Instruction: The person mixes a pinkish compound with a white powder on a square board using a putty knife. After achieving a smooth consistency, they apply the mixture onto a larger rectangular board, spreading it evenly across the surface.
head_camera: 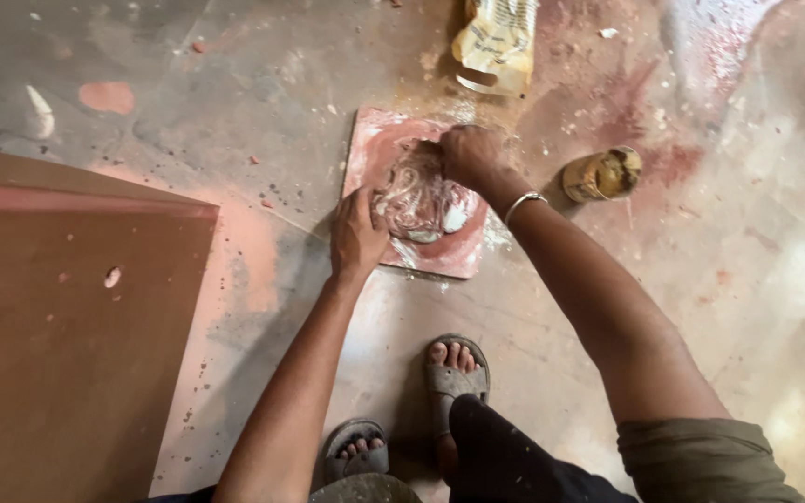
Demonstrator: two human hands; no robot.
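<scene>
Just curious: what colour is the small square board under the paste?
Pinkish red, smeared with pale paste; the square board shows in the head view.

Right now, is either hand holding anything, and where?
The left hand presses the tile's left edge. The right hand is closed in the putty; what it grips cannot be told.

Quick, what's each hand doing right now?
Left hand: open, pressing the square reddish board.
Right hand: closed; working whitish putty; tool not discernible.

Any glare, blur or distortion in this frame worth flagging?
Head view: bright washed-out glare on the floor at right; right hand slightly motion-blurred over the paste on the square tile; left hand sharper; wide-angle stretch near the edges.
</scene>
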